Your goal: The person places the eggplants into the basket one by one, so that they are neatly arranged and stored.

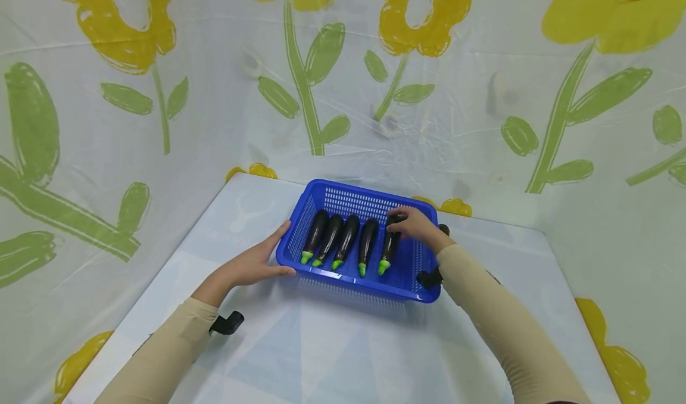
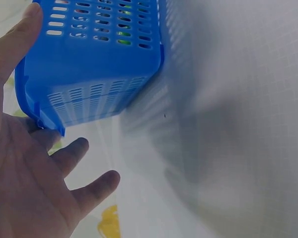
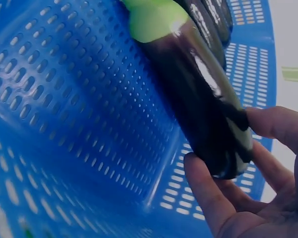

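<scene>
A blue plastic basket [image 1: 343, 278] with slotted walls holds several dark eggplants [image 1: 348, 237] in a row, green stem ends toward the person. At its left end, my left hand [image 1: 256, 263] is spread against the rim, the thumb by the near corner. The left wrist view has the fingers of that hand [image 2: 30, 168] largely straight, some at the rim and others off it. My right hand [image 1: 415, 224] reaches in over the right side and grips the far end of the rightmost eggplant [image 1: 389, 250]. Thumb and fingers surround this eggplant's blunt end [image 3: 208, 104] in the right wrist view.
The basket stands on a pale table [image 1: 268, 356] with a light blue pattern. Around the back and sides hangs a white sheet [image 1: 214, 124] with yellow flowers and green leaves. Inside the basket, bare floor lies right of the gripped eggplant.
</scene>
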`<act>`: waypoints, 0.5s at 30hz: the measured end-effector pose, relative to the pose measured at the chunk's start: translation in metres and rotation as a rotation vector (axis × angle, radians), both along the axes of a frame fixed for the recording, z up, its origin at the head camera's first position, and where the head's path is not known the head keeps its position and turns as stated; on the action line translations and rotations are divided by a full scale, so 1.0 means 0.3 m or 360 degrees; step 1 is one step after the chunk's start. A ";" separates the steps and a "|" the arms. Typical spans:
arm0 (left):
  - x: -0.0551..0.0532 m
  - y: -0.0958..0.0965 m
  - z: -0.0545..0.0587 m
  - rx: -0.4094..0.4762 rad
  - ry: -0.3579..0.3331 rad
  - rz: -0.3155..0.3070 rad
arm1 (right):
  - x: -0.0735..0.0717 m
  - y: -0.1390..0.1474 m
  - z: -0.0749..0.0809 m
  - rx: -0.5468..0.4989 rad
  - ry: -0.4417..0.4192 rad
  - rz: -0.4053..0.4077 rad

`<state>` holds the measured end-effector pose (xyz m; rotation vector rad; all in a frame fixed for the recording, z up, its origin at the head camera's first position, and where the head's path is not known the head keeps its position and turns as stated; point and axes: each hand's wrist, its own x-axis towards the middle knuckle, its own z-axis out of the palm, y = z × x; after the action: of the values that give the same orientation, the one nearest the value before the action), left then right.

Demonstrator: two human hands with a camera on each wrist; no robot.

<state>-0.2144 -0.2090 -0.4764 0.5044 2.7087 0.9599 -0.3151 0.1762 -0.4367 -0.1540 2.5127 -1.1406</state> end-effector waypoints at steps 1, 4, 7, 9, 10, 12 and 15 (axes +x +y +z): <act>0.000 0.000 -0.001 -0.0002 0.0000 0.0001 | -0.004 -0.004 -0.005 -0.0001 -0.0014 -0.0004; 0.000 0.000 -0.003 -0.0006 0.0002 0.0004 | -0.014 -0.017 -0.020 0.0010 -0.0046 -0.0003; 0.002 0.001 -0.003 -0.0004 0.0002 0.0002 | -0.022 -0.029 -0.036 0.0028 -0.0061 -0.0021; 0.003 0.001 -0.002 0.0003 -0.0003 0.0004 | -0.027 -0.035 -0.047 0.0039 -0.0065 -0.0040; 0.003 0.001 -0.001 0.0003 -0.0002 0.0005 | -0.030 -0.037 -0.053 0.0044 -0.0062 -0.0038; 0.002 0.001 -0.001 0.0003 -0.0002 0.0008 | -0.033 -0.042 -0.065 0.0051 -0.0073 -0.0053; 0.002 0.001 0.001 0.0004 -0.0008 0.0004 | -0.033 -0.048 -0.076 0.0026 -0.0097 -0.0052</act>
<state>-0.2138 -0.2088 -0.4760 0.4982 2.7045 0.9640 -0.3251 0.1618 -0.4596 -0.0734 2.4788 -1.1203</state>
